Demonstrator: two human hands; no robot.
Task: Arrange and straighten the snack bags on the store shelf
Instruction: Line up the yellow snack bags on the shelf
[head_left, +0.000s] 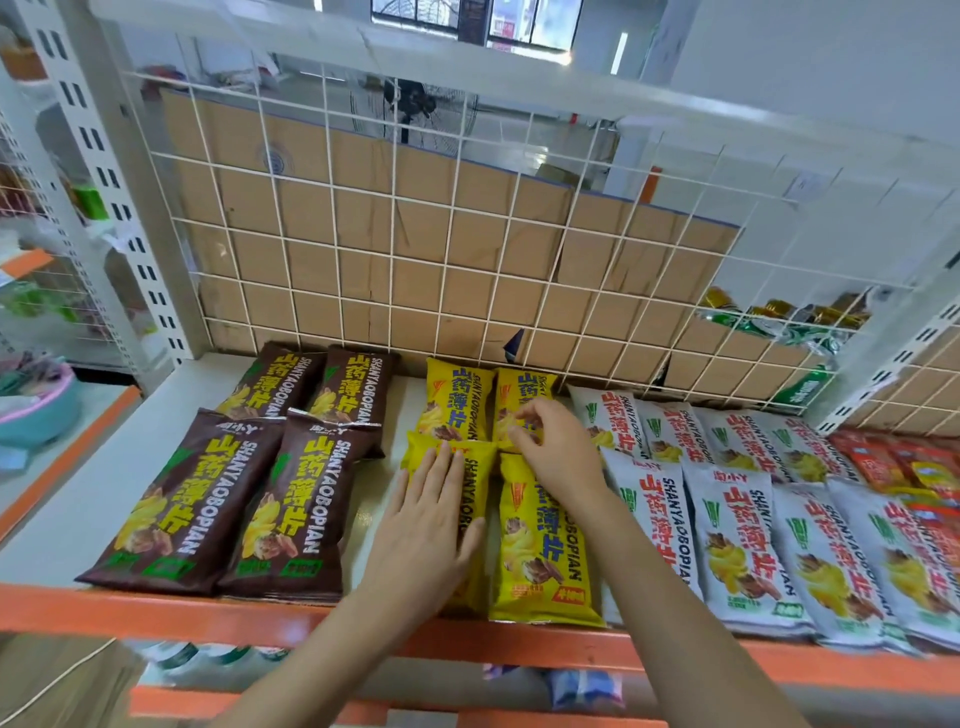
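Snack bags lie flat on the white shelf (93, 488) in colour groups: several brown bags (182, 499) at the left, yellow bags in the middle, white bags (737, 545) at the right. My left hand (426, 519) rests flat with straight fingers on the front left yellow bag (475, 493). My right hand (556, 447) has curled fingers pinching the lower edge of the rear right yellow bag (519, 389). The front right yellow bag (540, 551) lies beside my left hand. A rear left yellow bag (457, 400) lies behind it.
A white wire grid (415, 249) backs the shelf, with cardboard boxes (363, 208) behind it. Red packets (914, 462) lie at the far right. The orange front rail (156, 608) edges the shelf. A lower shelf with more bags shows below. A white upright post (104, 171) stands at the left.
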